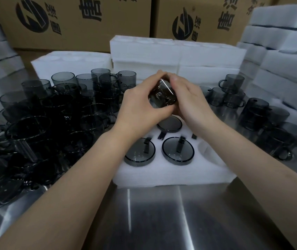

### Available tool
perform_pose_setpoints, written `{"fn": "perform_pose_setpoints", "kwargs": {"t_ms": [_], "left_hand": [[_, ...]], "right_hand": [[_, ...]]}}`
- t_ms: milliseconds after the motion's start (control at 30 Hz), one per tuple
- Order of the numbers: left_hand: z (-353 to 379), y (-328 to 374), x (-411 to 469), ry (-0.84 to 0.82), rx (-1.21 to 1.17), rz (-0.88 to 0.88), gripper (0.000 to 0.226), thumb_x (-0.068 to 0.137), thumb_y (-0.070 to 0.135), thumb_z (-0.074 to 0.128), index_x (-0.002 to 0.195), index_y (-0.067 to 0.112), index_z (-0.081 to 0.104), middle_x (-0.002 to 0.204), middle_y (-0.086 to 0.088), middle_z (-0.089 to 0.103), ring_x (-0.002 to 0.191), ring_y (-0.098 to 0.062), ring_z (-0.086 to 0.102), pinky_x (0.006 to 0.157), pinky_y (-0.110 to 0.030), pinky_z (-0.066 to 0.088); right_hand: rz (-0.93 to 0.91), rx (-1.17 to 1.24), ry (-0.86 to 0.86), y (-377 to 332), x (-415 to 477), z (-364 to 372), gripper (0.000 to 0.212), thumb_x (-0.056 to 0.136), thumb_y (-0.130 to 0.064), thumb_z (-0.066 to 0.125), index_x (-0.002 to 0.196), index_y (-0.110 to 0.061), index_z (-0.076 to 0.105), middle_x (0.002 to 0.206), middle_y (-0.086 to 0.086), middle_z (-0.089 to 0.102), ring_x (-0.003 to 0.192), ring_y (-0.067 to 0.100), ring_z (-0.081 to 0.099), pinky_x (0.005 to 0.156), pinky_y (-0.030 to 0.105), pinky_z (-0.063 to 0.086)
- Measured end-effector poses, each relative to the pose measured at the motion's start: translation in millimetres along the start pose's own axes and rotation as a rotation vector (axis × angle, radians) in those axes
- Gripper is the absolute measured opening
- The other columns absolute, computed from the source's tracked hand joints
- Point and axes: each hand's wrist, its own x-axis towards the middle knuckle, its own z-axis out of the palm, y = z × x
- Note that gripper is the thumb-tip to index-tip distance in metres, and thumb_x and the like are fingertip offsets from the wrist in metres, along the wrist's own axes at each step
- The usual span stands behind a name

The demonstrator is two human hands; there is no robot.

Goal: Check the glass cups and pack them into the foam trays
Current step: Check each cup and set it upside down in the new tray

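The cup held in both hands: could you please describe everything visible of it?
The cup is dark smoked glass, see-through and glossy, with a bright glint along one edge. It is tilted above the foam tray, gripped between the left hand and right hand, fingers curled round it. Its handle is hidden.

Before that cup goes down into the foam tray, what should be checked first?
1. Grip: left hand and right hand both curl round the cup, held above the foam tray: ok.
2. Glass free of cracks or chips: cannot tell; it is dark, with glare.
3. Handle turned to meet a slot: cannot tell; the hands hide it.
4. Free place: an empty pocket seems to show at the tray's front right: ok.
5. Packed cups sit down in their pockets, handles in slots: ok.
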Motion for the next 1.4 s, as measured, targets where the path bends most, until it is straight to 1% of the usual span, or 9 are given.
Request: {"fn": "perform_pose_setpoints", "kwargs": {"t_ms": [67,167,367,500,600,700,833,1000,1400], "left_hand": [[-0.5,-0.4,0.0,-0.002,0.013,0.014,0.07,0.07,0.018,0.083,0.134,0.025,0.056,0.115,0.025,0.063,0.11,0.01,0.057,0.099,-0.012,0.042],[-1.4,0.5,-0.2,-0.039,0.052,0.056,0.075,0.072,0.016,0.083,0.14,0.018,0.051,0.132,0.005,0.061,0.121,-0.003,0.055,0.107,-0.023,0.041],[-0.6,3.9,-1.5,-0.123,0.023,0.13,0.074,0.076,0.009,0.079,0.142,0.016,0.047,0.14,0.003,0.055,0.129,-0.004,0.049,0.109,-0.029,0.04],[-0.8,1.1,0.3,-0.102,0.004,0.076,0.071,0.074,0.005,0.077,0.138,0.022,0.049,0.142,0.011,0.05,0.13,-0.001,0.045,0.11,-0.022,0.036],[0.0,0.5,1.7,-0.106,0.088,0.073,0.074,0.071,0.012,0.078,0.137,0.023,0.047,0.133,0.01,0.053,0.125,-0.009,0.048,0.107,-0.026,0.039],[3.4,-2.6,4.4,-0.154,0.163,0.057,0.095,0.068,0.026,0.084,0.148,0.022,0.032,0.147,0.007,0.043,0.132,-0.003,0.038,0.104,-0.008,0.03],[4.8,-6.2,4.3,-0.115,0.182,0.027,0.093,0.071,0.019,0.077,0.151,0.019,0.03,0.141,0.007,0.051,0.118,0.012,0.038,0.089,0.008,0.024],[2.8,-5.3,2.1,-0.089,0.124,0.038,0.087,0.07,0.012,0.077,0.147,0.022,0.04,0.118,0.014,0.06,0.109,0.009,0.051,0.089,0.003,0.033],[1.9,-3.0,0.6,-0.161,0.196,0.19,0.085,0.068,0.008,0.072,0.147,0.012,0.039,0.14,0.0,0.053,0.124,-0.004,0.048,0.1,-0.004,0.032]], "right_hand": [[0.09,0.132,0.024,-1.8,2.5,0.0,0.03,0.105,-0.025,0.037,0.113,-0.022,0.066,0.114,0.008,0.071,0.106,0.02,0.068,0.09,0.043,0.055],[0.234,0.32,0.029,-3.2,5.7,-2.7,0.033,0.106,-0.028,0.035,0.113,-0.014,0.065,0.107,0.01,0.072,0.096,0.019,0.071,0.079,0.034,0.059],[0.44,0.492,-0.119,-1.6,9.4,-16.2,0.046,0.103,-0.041,0.038,0.128,-0.006,0.056,0.103,0.011,0.071,0.091,0.022,0.071,0.069,0.033,0.058],[0.409,0.541,-0.262,1.8,9.2,-21.3,0.062,0.097,-0.055,0.032,0.133,-0.009,0.051,0.123,0.016,0.065,0.113,0.029,0.064,0.083,0.042,0.057],[0.301,0.484,-0.199,4.1,8.6,-18.2,0.065,0.085,-0.05,0.053,0.126,0.0,0.056,0.117,0.018,0.066,0.109,0.028,0.065,0.089,0.041,0.055],[0.175,0.351,-0.142,6.5,5.4,-13.4,0.041,0.075,-0.036,0.066,0.103,-0.006,0.067,0.091,0.007,0.073,0.088,0.019,0.07,0.075,0.03,0.056],[0.108,0.205,-0.152,3.8,1.8,-7.2,0.025,0.091,-0.024,0.062,0.108,-0.006,0.067,0.095,0.004,0.072,0.092,0.015,0.067,0.082,0.027,0.053],[0.156,0.069,-0.047,-3.8,-0.9,-2.5,0.044,0.098,-0.04,0.051,0.105,0.001,0.068,0.099,0.017,0.07,0.097,0.029,0.068,0.094,0.048,0.051],[0.416,0.408,-0.067,-7.3,5.9,-7.7,0.042,0.101,-0.041,0.046,0.117,-0.006,0.063,0.102,0.011,0.07,0.094,0.023,0.07,0.076,0.035,0.059]]}}
